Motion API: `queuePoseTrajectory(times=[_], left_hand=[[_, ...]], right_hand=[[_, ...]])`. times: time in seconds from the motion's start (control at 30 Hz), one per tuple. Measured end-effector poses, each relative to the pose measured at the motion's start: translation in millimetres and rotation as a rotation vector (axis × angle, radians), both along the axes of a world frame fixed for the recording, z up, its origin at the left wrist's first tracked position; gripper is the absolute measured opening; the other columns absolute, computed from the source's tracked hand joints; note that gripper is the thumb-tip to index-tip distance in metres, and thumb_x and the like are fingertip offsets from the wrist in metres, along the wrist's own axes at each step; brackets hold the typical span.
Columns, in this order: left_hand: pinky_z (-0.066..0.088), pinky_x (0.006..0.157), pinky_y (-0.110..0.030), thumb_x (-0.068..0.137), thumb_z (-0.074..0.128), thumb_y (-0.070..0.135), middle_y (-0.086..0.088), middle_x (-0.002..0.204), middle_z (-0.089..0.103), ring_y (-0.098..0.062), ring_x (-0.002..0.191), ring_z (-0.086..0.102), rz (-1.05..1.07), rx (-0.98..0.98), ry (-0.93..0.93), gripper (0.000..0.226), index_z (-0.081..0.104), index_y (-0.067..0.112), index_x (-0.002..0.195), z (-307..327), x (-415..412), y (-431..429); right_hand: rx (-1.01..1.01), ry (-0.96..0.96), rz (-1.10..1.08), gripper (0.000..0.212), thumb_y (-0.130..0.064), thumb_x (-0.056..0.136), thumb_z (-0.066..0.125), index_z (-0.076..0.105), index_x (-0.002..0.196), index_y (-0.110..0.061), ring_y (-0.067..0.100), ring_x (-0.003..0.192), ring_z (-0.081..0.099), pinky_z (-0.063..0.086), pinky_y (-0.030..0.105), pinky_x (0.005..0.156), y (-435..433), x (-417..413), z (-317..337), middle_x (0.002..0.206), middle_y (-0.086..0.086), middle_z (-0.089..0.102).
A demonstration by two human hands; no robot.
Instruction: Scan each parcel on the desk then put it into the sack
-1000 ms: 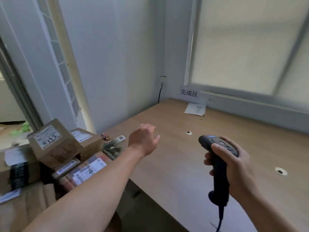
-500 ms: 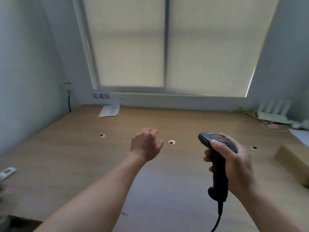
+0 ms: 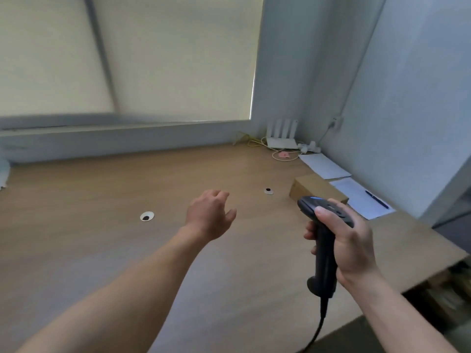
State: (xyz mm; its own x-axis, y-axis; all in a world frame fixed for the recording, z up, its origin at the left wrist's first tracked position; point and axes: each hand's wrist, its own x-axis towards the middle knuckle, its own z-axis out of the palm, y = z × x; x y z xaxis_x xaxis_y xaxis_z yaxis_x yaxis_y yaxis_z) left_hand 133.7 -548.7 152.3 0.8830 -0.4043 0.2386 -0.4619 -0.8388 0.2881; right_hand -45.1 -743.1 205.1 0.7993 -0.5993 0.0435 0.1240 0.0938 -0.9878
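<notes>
Left hand (image 3: pixel 209 215) out over mid-bench, fingers loosely spread, nothing in it, clear of the surface. Right hand (image 3: pixel 349 240) wrapped tight round the grip of a black corded scanner (image 3: pixel 321 247), head up and facing away toward the far right corner.

Head view: one cardboard parcel (image 3: pixel 312 187) lying flat near the right edge of the bench (image 3: pixel 102 240), just beyond the scanner head, partly hidden by it. No label visible on the faces shown. Sack not in view.

Step judged: between parcels, reaching for the next one. Next move likely calls for the left hand to cross to the parcel and turn up its label for the scanner.

Around: paper sheets (image 3: pixel 359 194) with a pen (image 3: pixel 376 199) touching or just beside the parcel; router (image 3: pixel 281 135) and loose cables in the far right corner; two grommet holes (image 3: pixel 147 216) mid-bench. Reach path clear; the sheets could be dragged along.
</notes>
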Motion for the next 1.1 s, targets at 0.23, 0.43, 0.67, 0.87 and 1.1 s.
queuePoseTrajectory(times=[0.23,0.43,0.67,0.87,1.1], left_hand=[[0.047,0.094,-0.037,0.098,0.052,0.054,-0.001,0.139,0.056,-0.024,0.129,0.050,-0.114,0.043,0.063,0.052,0.056,0.019,0.137,-25,43,-61],[0.045,0.100,-0.038,0.100,0.044,0.056,-0.003,0.140,0.056,-0.025,0.131,0.048,-0.188,0.033,0.116,0.055,0.055,0.019,0.139,-31,60,-120],[0.042,0.090,-0.037,0.103,0.035,0.055,-0.006,0.134,0.059,-0.027,0.125,0.050,-0.203,0.081,0.141,0.054,0.059,0.016,0.132,-44,73,-195],[0.045,0.094,-0.041,0.104,0.037,0.050,-0.011,0.135,0.057,-0.031,0.128,0.046,-0.186,0.047,0.192,0.051,0.057,0.012,0.131,-65,100,-289],[0.039,0.089,-0.041,0.106,0.032,0.047,-0.016,0.122,0.052,-0.037,0.120,0.045,-0.093,0.054,0.378,0.042,0.052,0.011,0.110,-104,128,-430]], right_hand=[[0.026,0.026,-0.168,0.065,-0.036,0.072,0.075,0.060,0.131,-0.015,0.028,0.066,0.066,0.045,0.033,0.051,-39,9,-18,0.074,0.014,0.067],[0.043,0.041,-0.260,0.066,-0.038,0.071,0.075,0.059,0.132,-0.017,0.026,0.065,0.066,0.046,0.034,0.050,-78,15,-26,0.073,0.012,0.068],[0.097,0.056,-0.266,0.050,-0.024,0.088,0.077,0.058,0.134,-0.016,0.027,0.064,0.064,0.045,0.032,0.052,-139,43,-46,0.071,0.012,0.067],[0.090,0.108,-0.173,0.047,-0.037,0.074,0.073,0.068,0.111,-0.008,0.027,0.066,0.063,0.044,0.033,0.049,-234,79,-74,0.073,0.013,0.065],[0.145,0.196,-0.095,0.031,-0.030,0.081,0.076,0.070,0.106,-0.013,0.027,0.066,0.063,0.045,0.031,0.050,-370,119,-102,0.073,0.012,0.066]])
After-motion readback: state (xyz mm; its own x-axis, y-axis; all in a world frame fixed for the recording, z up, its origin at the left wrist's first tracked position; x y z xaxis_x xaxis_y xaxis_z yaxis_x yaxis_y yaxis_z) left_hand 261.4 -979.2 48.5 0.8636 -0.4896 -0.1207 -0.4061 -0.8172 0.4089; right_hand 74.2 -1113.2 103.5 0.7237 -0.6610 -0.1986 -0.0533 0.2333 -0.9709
